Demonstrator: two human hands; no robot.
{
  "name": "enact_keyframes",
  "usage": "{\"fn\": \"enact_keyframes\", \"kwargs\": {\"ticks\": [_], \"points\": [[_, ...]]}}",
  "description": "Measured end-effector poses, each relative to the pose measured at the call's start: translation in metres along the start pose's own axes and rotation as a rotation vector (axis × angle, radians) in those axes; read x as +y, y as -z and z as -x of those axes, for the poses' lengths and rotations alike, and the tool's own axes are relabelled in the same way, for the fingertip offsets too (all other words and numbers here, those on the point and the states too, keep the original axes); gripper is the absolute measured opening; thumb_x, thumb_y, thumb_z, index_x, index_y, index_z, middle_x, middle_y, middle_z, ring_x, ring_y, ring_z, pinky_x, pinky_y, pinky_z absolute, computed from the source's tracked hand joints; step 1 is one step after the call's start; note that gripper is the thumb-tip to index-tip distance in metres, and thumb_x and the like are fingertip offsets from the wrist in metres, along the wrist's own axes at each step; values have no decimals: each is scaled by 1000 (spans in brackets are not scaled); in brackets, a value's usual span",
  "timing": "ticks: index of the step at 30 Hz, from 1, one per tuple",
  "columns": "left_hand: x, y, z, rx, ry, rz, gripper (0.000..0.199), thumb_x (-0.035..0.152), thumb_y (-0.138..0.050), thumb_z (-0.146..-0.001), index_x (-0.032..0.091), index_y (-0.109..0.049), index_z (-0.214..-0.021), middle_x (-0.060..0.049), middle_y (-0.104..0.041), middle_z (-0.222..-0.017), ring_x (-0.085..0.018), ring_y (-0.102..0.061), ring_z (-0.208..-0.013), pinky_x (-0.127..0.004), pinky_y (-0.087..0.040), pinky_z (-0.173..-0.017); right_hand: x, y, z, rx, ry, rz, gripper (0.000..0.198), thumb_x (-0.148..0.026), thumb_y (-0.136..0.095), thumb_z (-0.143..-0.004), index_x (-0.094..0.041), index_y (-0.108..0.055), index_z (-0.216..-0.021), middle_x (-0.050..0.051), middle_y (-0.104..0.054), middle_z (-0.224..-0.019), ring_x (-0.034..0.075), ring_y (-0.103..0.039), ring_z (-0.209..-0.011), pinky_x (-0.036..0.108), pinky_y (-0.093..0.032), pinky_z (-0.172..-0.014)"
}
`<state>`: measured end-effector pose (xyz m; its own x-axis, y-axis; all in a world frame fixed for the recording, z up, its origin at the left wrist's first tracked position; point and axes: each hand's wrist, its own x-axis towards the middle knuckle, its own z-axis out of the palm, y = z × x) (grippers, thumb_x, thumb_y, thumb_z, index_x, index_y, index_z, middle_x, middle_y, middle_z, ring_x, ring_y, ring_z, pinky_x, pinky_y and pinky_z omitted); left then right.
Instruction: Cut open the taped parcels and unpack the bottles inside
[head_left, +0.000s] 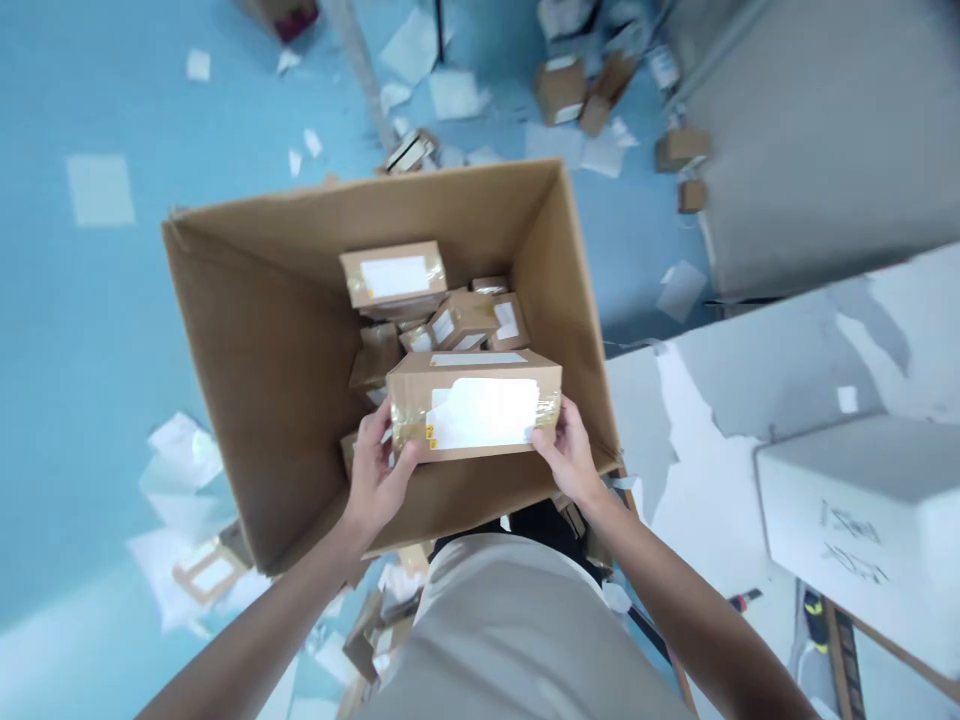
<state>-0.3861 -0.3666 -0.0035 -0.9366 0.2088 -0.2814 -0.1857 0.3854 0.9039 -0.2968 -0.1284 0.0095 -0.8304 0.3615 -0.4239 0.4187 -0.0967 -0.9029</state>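
Between my two hands is a brown cardboard box [409, 395] with white labels and clear tape on its ends. My left hand [375, 475] grips its left end, thumb on the near face. At the right end, my right hand [566, 450] holds it with the thumb over the label's corner. The box is over the opening of a large open carton [247, 390]. Deeper in that carton lie several small boxes, among them a labelled box [394, 275] by the far wall and a smaller box [465, 318] near the middle.
Paper scraps [184, 450] and small boxes [560, 90] litter the blue floor around the carton. On the right, a white box [855, 500] stands on a pale table [705, 400]. A red-and-black tool [745, 599] lies near the table's front.
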Motion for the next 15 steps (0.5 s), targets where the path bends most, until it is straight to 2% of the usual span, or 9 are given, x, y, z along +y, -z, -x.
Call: {"fn": "enact_keyframes", "kwargs": {"ticks": [3, 6, 12, 15], "points": [[43, -12, 13, -62, -48, 63, 65, 53, -59, -78, 26, -44, -134, -9, -54, -124, -27, -52, -118, -41, -48, -96, -25, 30, 23, 93, 96, -5, 59, -41, -64, -79, -23, -43, -131, 9, -52, -133, 24, -51, -119, 40, -42, -101], [75, -38, 24, -177, -104, 122, 64, 53, -59, -79, 26, -44, -135, -9, -53, -128, -27, -51, -121, -42, -45, -100, -41, 73, 42, 209, 166, 65, 61, -45, -64, -78, -21, -46, -132, 9, -52, -134, 25, -49, -122, 43, -38, -105], [119, -117, 50, -449, -130, 240, 71, 54, -59, -78, 21, -41, -138, -12, -52, -131, -28, -50, -121, -43, -44, -101, -49, 178, 74, 420, 216, 123, 61, -53, -55, -80, -22, -48, -132, 7, -53, -134, 24, -49, -122, 43, -39, -103], [135, -162, 65, -572, -132, 282, 70, 50, -58, -81, 21, -37, -141, -12, -50, -135, -26, -48, -125, -41, -40, -105, -45, 230, 80, 480, 175, 133, 62, -57, -53, -79, -22, -48, -130, 9, -54, -132, 24, -52, -117, 42, -46, -95]]}}
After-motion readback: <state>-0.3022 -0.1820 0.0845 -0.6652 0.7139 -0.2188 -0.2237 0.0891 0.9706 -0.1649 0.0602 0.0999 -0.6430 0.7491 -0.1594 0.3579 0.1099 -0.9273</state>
